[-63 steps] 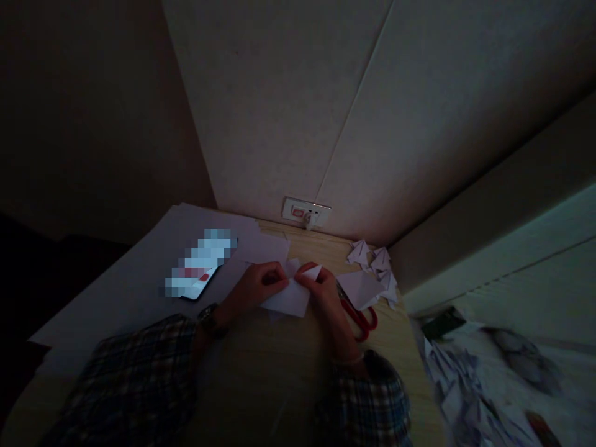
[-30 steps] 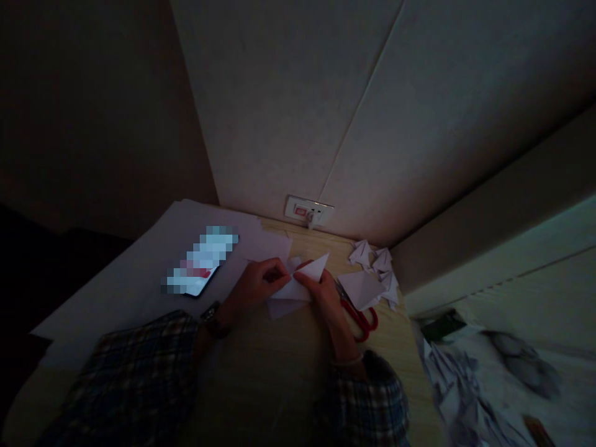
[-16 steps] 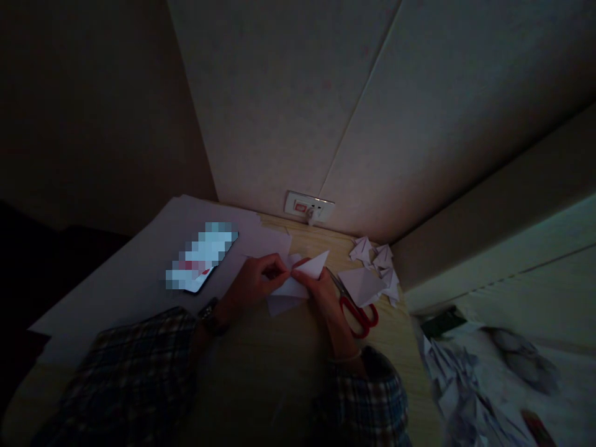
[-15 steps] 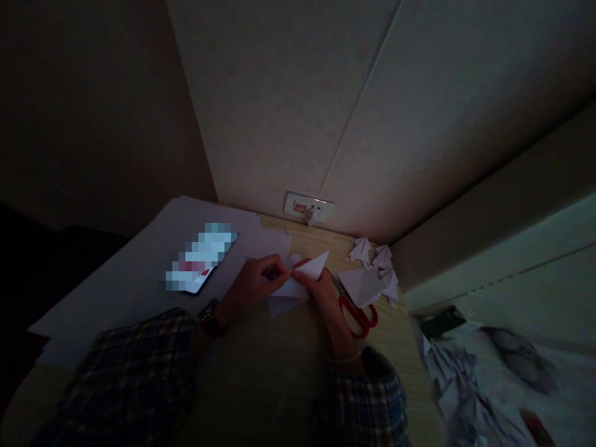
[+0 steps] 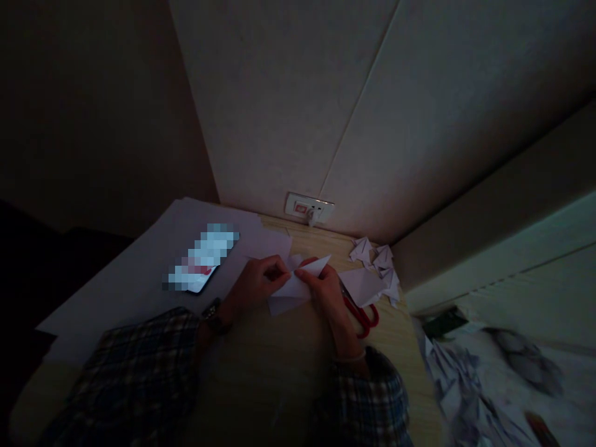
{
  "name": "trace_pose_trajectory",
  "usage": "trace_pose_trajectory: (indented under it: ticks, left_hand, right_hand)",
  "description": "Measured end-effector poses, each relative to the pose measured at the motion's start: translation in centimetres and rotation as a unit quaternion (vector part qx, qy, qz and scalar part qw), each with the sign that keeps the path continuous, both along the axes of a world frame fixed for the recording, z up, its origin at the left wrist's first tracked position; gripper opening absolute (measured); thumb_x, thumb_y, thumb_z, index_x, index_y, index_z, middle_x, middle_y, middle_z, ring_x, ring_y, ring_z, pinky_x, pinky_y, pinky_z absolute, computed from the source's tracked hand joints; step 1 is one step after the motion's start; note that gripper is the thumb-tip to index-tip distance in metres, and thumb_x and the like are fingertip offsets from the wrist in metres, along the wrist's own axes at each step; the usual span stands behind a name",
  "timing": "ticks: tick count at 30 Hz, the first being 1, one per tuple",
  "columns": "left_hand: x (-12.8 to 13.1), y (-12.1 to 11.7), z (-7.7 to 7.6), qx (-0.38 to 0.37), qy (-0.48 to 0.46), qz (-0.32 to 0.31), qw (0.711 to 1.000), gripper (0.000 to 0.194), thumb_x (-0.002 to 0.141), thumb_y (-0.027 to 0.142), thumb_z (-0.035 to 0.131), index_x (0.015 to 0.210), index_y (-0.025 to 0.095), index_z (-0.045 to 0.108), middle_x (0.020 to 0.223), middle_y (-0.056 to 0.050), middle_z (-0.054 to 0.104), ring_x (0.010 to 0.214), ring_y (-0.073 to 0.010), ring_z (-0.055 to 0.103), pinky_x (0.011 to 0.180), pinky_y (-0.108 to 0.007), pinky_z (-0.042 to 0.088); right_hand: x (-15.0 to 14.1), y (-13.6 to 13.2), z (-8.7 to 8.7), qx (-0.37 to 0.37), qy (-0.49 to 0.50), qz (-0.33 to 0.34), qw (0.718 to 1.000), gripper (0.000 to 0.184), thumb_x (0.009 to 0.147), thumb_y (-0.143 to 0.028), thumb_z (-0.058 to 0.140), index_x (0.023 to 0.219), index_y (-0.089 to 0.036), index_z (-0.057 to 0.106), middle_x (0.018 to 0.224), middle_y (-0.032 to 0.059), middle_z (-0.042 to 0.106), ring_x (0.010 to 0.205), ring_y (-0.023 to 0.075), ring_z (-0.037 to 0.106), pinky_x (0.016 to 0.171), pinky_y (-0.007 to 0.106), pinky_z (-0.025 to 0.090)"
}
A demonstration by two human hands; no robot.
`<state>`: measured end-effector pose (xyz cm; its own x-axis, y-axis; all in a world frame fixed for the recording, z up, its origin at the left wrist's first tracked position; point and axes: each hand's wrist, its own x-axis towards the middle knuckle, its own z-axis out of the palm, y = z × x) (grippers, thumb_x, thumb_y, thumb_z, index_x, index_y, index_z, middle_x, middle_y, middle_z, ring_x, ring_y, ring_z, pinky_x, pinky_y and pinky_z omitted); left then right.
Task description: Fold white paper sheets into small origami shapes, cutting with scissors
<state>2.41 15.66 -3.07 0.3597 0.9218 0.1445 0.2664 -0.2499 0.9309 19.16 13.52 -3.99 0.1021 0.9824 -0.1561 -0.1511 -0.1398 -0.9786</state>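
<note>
A partly folded sheet of white paper (image 5: 293, 287) is held between my two hands above the table. My left hand (image 5: 261, 279) pinches its left side with thumb and forefinger. On the other side my right hand (image 5: 323, 287) grips the paper, thumb on top, and a pointed flap sticks up past the fingers. Another piece of paper (image 5: 284, 305) lies beneath. Red-handled scissors (image 5: 363, 316) rest just right of my right wrist, their blades partly covered by a loose piece of paper (image 5: 363, 285).
Large white sheets (image 5: 125, 279) cover the table's left side, with a lit phone (image 5: 205, 261) on them. Several folded paper figures (image 5: 382, 256) sit at the back right. A wall socket (image 5: 309, 208) holds a plug. Many folded papers (image 5: 459, 379) lie below the table's right edge.
My right hand has shifted slightly, its fingers now curling further behind the raised flap, which leans a little lower. My left hand keeps its pinch. The whole view has moved very slightly.
</note>
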Motion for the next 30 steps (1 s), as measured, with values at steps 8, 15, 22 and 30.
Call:
trace_pose_trajectory:
  ticks: [8,15,22,30]
  left_hand:
    - [0.2,-0.2,0.2,0.0,-0.001,-0.001,1.0,0.016,0.075,0.03,0.061,0.064,0.018,0.06,0.061,0.002,0.064,0.059,-0.0132,0.058,0.057,-0.022,0.046]
    - [0.3,-0.2,0.1,0.0,0.003,-0.019,1.0,0.015,0.074,0.028,0.061,0.063,0.018,0.059,0.058,0.003,0.062,0.055,-0.0121,0.056,0.055,-0.022,0.045]
    - [0.2,0.0,0.1,-0.013,-0.006,-0.007,1.0,0.013,0.073,0.027,0.061,0.063,0.018,0.059,0.059,0.002,0.065,0.057,-0.0133,0.06,0.056,-0.022,0.046]
    - [-0.4,0.3,0.3,-0.041,-0.039,-0.003,0.998,0.012,0.074,0.028,0.062,0.066,0.019,0.058,0.061,0.0,0.07,0.06,-0.0154,0.066,0.059,-0.024,0.05]
  right_hand:
    - [0.7,0.4,-0.5,0.012,0.021,-0.022,0.999,0.016,0.062,-0.031,0.076,0.069,-0.019,0.068,0.065,-0.0023,0.066,0.057,0.0133,0.054,0.057,0.025,0.042]
    - [2.8,0.9,-0.4,0.051,0.041,-0.085,0.994,0.016,0.059,-0.028,0.078,0.063,-0.019,0.066,0.06,-0.0045,0.06,0.057,0.0108,0.05,0.055,0.023,0.038]
    - [3.3,0.9,-0.5,0.065,0.05,-0.132,0.988,0.017,0.059,-0.029,0.077,0.065,-0.02,0.065,0.058,-0.0049,0.056,0.056,0.0109,0.047,0.054,0.024,0.036]
    - [3.9,0.7,0.3,0.101,0.107,-0.194,0.97,0.017,0.059,-0.027,0.077,0.063,-0.02,0.062,0.063,-0.006,0.051,0.056,0.0081,0.043,0.053,0.021,0.035]
